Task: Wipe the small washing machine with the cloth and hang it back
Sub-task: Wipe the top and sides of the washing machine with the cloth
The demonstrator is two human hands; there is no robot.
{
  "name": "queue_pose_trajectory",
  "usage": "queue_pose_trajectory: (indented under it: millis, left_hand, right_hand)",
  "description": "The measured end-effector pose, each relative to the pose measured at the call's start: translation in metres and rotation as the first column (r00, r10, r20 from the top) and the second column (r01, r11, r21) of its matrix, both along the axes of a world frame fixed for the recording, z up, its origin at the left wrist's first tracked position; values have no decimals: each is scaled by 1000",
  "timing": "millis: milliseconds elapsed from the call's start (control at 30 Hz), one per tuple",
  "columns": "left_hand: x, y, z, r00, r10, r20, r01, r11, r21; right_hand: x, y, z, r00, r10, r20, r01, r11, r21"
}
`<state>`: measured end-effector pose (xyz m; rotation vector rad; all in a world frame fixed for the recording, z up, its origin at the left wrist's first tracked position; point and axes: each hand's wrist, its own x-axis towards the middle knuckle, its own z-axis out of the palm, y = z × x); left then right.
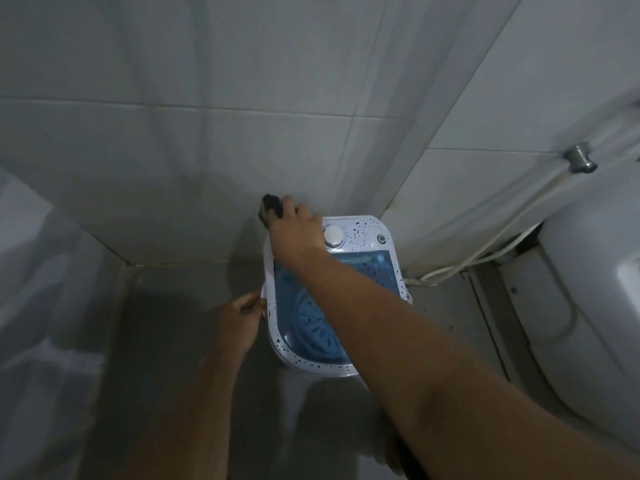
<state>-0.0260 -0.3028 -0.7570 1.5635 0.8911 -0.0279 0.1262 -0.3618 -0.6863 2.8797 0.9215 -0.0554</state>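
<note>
Mid-wipe. Right hand [294, 233] closed on dark cloth [272, 206], pressing at washer's [349, 303] far-left corner, frame centre. Left hand [242, 315] grips washer's left rim. Lid looks speckled, perhaps a printed pattern. Wiping unfinished; hanging cloth remains.

The small washing machine [332, 292] stands on the floor [166, 323] in front of you, its back against the tiled wall [242, 98], near the corner where a second wall runs off to the right. Your right hand [294, 233] reaches across its lid to the far left corner, pressing the cloth [272, 206] there, close to the wall. Just right of that hand sits the dial [333, 234]. Your left hand [242, 317] touches the machine's left edge. A cord [485, 251] trails along the right wall.
</note>
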Motion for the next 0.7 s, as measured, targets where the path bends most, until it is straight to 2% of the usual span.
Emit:
queue_pose_trajectory:
  millis: [67,133,200,267,333,400,467,533,600,633,700]
  left_hand:
    - [-1,-1,0,1000,2,-1,-2,1000,-2]
    - [-2,0,0,1000,-7,-1,7,1000,-1]
    - [-3,0,1,1000,10,-8,-10,1000,-14]
    - [-3,-2,4,999,37,1,-37,999,-38]
    - [-3,-3,3,999,46,15,-46,998,-46]
    - [-3,-3,3,999,52,10,-52,998,-37]
    - [-1,-4,8,999,51,2,-51,999,-18]
    - [-1,-6,12,999,47,4,-47,999,-2]
    - [-2,-6,15,999,44,-3,-44,999,-13]
    - [-2,-6,16,999,49,-13,-49,999,-18]
    - [-1,-5,14,999,37,-30,-37,999,1]
  right_hand:
    - [17,1,-2,992,-112,-59,115,992,48]
    - [13,-12,-6,985,-164,-54,169,980,106]
    - [-9,-34,-13,992,-129,3,128,982,138]
    - [-35,-61,-21,999,-21,42,15,990,138]
    - [-49,-85,-27,991,112,74,-118,990,81]
    - [-37,-89,-27,985,139,100,-144,989,35]
    - [-13,-72,-19,991,38,130,-42,999,31]
    - [8,-48,-9,988,-134,78,127,989,81]
    - [7,-31,-5,977,-209,32,205,974,97]
    - [-1,-27,-8,986,-168,25,164,981,102]
    - [-27,-29,-17,994,100,54,-103,992,68]
